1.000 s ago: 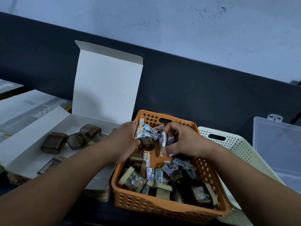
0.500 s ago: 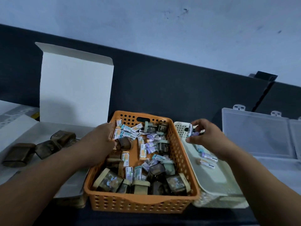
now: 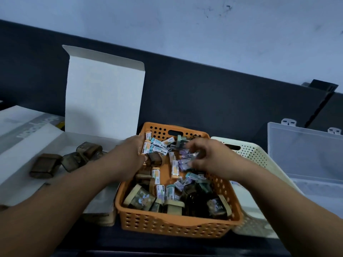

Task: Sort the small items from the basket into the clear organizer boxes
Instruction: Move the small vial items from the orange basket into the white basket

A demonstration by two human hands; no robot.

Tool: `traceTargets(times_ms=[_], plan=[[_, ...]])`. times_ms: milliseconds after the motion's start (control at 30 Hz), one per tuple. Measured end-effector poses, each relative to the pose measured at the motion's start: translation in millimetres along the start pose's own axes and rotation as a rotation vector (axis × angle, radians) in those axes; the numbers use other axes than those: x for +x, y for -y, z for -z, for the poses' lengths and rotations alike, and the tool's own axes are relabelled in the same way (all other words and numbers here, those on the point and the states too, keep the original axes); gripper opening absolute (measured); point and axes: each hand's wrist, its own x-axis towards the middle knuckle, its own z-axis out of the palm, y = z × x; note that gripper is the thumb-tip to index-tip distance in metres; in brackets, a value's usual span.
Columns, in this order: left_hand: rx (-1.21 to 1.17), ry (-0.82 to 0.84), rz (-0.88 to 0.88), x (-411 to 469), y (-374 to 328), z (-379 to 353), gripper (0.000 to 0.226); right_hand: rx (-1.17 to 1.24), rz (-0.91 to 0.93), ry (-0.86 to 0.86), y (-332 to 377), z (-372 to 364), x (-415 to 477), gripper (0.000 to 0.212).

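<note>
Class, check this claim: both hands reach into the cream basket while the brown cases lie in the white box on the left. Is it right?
No. The head view shows the left hand and right hand reaching into the orange basket; the cream basket stands beside it. The brown cases do lie in the white box on the left.

The bare left forearm (image 3: 65, 197) comes in from 8 o'clock and runs toward 1 o'clock. The left hand (image 3: 132, 154) lies knuckles up, its fingers curled round a fan of small packets (image 3: 157, 145) at its 2 o'clock side. The bare right forearm (image 3: 278, 197) comes in from 4 o'clock and runs toward 10 o'clock. The right hand (image 3: 211, 160) sits at 3 o'clock of the left, back up, wrist bent, fingers hooked downward. They are blurred, so whether they pinch anything is unclear. The hands are near each other but apart.
</note>
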Motion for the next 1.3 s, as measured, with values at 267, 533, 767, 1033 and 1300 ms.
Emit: traceTargets(times_ms=[267, 533, 767, 1033, 1300], plan=[[-0.014, 0.007, -0.001, 0.5, 4.9, 0.2, 0.047, -0.312, 0.048, 0.397, 25.7, -43.1, 46.2, 0.039], [0.011, 0.01, 0.004, 3.6, 10.9, -0.8, 0.061, -0.263, 0.146, 0.338, 11.7, -59.3, 58.0, 0.048], [0.039, 0.018, 0.037, 3.2, 11.3, -1.8, 0.065, -0.236, 0.147, 0.462, 8.0, -61.7, 62.3, 0.045], [0.01, 0.004, 0.037, 2.0, 7.0, -1.3, 0.065, -0.301, 0.073, 0.523, 2.2, -47.1, 66.6, 0.051], [0.028, 0.011, 0.037, -0.3, 5.7, 0.1, 0.063, -0.193, 0.073, 0.435, 1.3, -48.1, 61.0, 0.032]])
